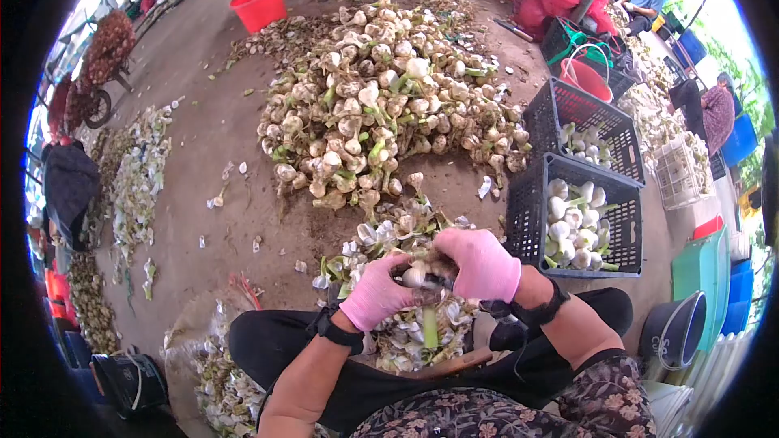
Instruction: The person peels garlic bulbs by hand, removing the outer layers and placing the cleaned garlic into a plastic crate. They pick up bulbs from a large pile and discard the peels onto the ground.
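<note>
Pink gloves cover both of my hands. My left hand (380, 292) is closed around a garlic bulb (415, 276), whose whitish side shows between the fingers. Against the other side of the same bulb, my right hand (484, 266) has its fingers bent and pinched, partly hidden and blurred; a dark smear under them cannot be made out. Below the hands lies a heap of garlic skins and stem pieces (398, 332), with a thick green stem (430, 328) on it. A large pile of untrimmed garlic (365, 105) spreads in front of me.
To the right, a black crate (572, 272) holds cleaned white garlic, and another black crate (625, 142) stands behind it. A red bucket (260, 5) stands beyond the pile. A dark bucket (673, 328) sits at lower right. Two other people sit at far right.
</note>
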The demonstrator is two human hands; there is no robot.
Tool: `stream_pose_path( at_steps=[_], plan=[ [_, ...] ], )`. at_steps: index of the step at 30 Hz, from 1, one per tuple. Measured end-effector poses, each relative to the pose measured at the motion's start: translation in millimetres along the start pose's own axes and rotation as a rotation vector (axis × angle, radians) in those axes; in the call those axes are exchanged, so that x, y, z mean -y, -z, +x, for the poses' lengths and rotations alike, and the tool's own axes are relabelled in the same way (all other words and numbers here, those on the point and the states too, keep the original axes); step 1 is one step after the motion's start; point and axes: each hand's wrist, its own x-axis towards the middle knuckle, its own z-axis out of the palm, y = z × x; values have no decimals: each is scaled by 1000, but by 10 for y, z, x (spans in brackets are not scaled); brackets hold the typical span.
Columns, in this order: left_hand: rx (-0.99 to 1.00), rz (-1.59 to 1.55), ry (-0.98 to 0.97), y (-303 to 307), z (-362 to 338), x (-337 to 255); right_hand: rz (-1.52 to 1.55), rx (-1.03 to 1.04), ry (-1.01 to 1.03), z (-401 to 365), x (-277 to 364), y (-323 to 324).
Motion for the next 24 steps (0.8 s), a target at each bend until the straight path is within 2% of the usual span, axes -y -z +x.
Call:
stream_pose_path(
  at_steps=[1, 3, 6, 11, 13, 14, 15, 17, 18, 19, 20, 21, 22, 23, 24],
  plan=[
    [6, -59, -20, -7, -2, 21, 0, 0, -2, 26, -128, -67],
    [29, -124, -38, -26, -14, -16, -40, -106, -333, 103, -491, -239],
    [-6, -177, -69, 40, 0, -89, -12, -342, -288, 13, -660, -355],
    [-131, -29, -111, 18, 1, -89, 185, -254, -378, -88, -515, -280],
    [-175, 47, -92, 24, 82, 52, 758, -205, -354, -129, -439, -402],
    [-216, 122, -71, 10, 116, 89, 1119, -92, -275, -164, -375, -460],
    [-209, 123, -75, -36, 127, 97, 1041, -51, -332, -197, -267, -521],
    [-230, 276, -204, -136, 133, 32, 1174, -37, -341, -204, -240, -605],
    [-207, 339, -195, -133, 137, -10, 1254, -37, -484, -237, -273, -576],
    [-203, 346, -193, -128, 162, 63, 1670, -190, -383, -267, -556, -809],
    [-216, 293, -193, -119, 196, 200, 1675, -195, -381, -330, -719, -800],
    [-231, 235, -193, -107, 227, 272, 765, -302, -510, -443, -908, -728],
    [-224, 271, -166, -87, 220, 228, -156, -355, -556, -571, -1100, -615],
    [-229, 270, -165, -98, 201, 164, -1079, -359, -520, -685, -1271, -499],
    [-268, 263, -140, -122, 175, 93, -1278, -306, -585, -841, -1432, -394]
  ],
)
